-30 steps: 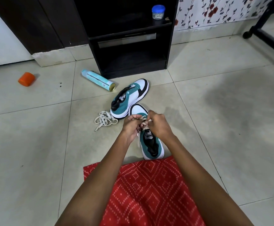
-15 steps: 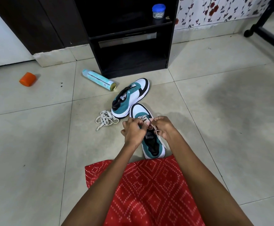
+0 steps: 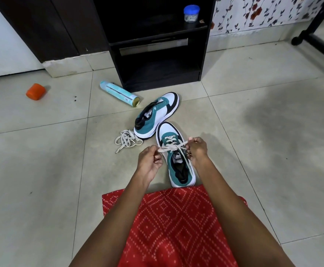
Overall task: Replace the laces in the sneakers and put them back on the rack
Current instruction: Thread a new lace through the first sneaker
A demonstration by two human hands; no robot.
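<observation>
Two hands: left hand [image 3: 150, 160] and right hand [image 3: 196, 150] each pinch one end of the lace [image 3: 171, 147], drawn crosswise over the sneaker [image 3: 169, 132]. Sneaker on floor between them, toe toward rack [image 3: 157, 81]; knot midway, equally near both hands.

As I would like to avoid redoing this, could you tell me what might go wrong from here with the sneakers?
Both the left hand and right hand pinch the lace ends, so nothing holds the near sneaker down; a hard pull may shift it. The loose lace lies bunched beside the far sneaker and may tangle. The spray can lying by the rack may roll underfoot.
</observation>
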